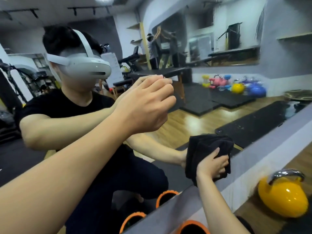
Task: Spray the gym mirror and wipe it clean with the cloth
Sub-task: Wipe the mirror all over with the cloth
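Observation:
The gym mirror [185,119] fills most of the view and reflects me crouching in front of it. My right hand [211,166] grips a folded black cloth [206,146] and holds it against the glass near the mirror's lower edge. My left hand [145,105] is raised in front of the glass with its fingers curled, meeting its own reflection. Its palm side is hidden, so whether it holds anything cannot be told. No spray bottle shows.
A grey ledge [253,149] runs along the mirror's bottom edge. A yellow kettlebell [283,198] with a chrome handle stands on the wooden floor at the right. An orange foam roller [194,227] lies below my right arm.

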`<action>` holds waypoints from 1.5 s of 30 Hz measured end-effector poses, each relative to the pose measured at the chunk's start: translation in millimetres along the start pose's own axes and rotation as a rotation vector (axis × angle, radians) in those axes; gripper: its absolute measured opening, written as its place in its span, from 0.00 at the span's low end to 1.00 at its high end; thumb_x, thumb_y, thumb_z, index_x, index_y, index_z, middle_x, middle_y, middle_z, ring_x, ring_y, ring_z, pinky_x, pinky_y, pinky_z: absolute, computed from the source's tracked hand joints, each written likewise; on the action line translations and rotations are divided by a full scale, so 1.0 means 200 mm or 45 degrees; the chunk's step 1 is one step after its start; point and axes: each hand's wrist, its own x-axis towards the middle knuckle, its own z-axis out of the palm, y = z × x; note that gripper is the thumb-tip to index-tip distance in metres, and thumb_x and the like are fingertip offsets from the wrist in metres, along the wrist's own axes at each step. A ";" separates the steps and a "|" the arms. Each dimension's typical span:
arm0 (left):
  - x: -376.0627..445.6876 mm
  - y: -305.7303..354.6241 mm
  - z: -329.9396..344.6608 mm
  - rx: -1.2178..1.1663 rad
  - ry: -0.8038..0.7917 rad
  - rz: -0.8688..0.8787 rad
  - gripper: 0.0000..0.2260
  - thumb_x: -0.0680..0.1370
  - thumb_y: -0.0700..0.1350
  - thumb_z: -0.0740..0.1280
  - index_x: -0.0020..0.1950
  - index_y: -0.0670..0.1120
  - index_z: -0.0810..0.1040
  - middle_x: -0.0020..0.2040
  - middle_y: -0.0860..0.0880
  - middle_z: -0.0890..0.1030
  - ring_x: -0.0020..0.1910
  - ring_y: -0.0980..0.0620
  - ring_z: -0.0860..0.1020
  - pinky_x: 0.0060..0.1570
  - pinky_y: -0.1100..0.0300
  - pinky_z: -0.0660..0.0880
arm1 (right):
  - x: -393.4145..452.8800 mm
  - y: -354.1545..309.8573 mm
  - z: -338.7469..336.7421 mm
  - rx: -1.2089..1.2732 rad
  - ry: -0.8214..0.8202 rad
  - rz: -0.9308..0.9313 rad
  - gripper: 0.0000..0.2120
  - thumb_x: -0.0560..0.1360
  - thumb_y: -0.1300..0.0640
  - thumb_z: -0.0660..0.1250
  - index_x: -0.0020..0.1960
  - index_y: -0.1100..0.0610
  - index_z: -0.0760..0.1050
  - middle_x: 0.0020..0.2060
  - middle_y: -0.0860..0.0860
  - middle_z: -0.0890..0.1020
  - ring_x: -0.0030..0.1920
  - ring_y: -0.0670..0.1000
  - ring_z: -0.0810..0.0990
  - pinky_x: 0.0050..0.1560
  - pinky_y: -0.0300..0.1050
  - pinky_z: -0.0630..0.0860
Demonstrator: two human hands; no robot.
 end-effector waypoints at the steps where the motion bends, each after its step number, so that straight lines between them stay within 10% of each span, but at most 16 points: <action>1: 0.00 0.00 0.00 0.005 -0.001 -0.001 0.06 0.76 0.41 0.63 0.47 0.41 0.78 0.53 0.42 0.81 0.66 0.39 0.77 0.71 0.46 0.68 | 0.02 -0.06 0.00 0.009 -0.009 -0.072 0.29 0.84 0.43 0.52 0.79 0.59 0.58 0.78 0.57 0.62 0.76 0.64 0.59 0.74 0.65 0.54; 11: 0.01 0.00 -0.04 -0.116 0.084 -0.030 0.06 0.75 0.41 0.64 0.46 0.43 0.80 0.51 0.44 0.81 0.62 0.41 0.79 0.70 0.48 0.67 | -0.08 -1.20 0.11 0.027 -0.009 -0.928 0.30 0.83 0.42 0.53 0.79 0.58 0.59 0.79 0.53 0.61 0.78 0.60 0.57 0.75 0.62 0.55; 21: 0.06 -0.05 -0.17 -0.183 0.297 -0.276 0.03 0.70 0.41 0.68 0.41 0.42 0.78 0.40 0.45 0.76 0.39 0.42 0.73 0.43 0.50 0.67 | -0.53 -1.80 0.15 0.029 -0.159 -1.715 0.27 0.81 0.38 0.53 0.77 0.47 0.63 0.79 0.48 0.62 0.79 0.58 0.56 0.75 0.59 0.55; 27: 0.16 -0.06 -0.21 -0.030 0.220 -0.283 0.04 0.71 0.43 0.66 0.42 0.43 0.77 0.43 0.45 0.78 0.43 0.41 0.76 0.47 0.49 0.69 | -0.28 -1.41 0.13 0.059 -0.116 -1.343 0.30 0.80 0.36 0.51 0.76 0.49 0.66 0.78 0.46 0.63 0.78 0.56 0.58 0.73 0.62 0.59; 33: 0.15 0.01 -0.07 0.086 -0.068 -0.075 0.16 0.78 0.46 0.54 0.50 0.43 0.80 0.55 0.43 0.82 0.66 0.39 0.77 0.76 0.41 0.62 | -0.01 -0.65 0.04 0.023 -0.114 -0.784 0.32 0.81 0.38 0.50 0.78 0.57 0.62 0.78 0.51 0.63 0.78 0.59 0.59 0.73 0.63 0.58; 45: 0.12 0.04 0.07 0.096 -0.108 -0.120 0.16 0.78 0.50 0.63 0.58 0.41 0.80 0.69 0.38 0.77 0.77 0.37 0.67 0.78 0.39 0.56 | 0.19 0.11 -0.02 -0.150 -0.085 0.032 0.29 0.85 0.45 0.50 0.81 0.60 0.54 0.79 0.59 0.59 0.76 0.66 0.58 0.74 0.66 0.55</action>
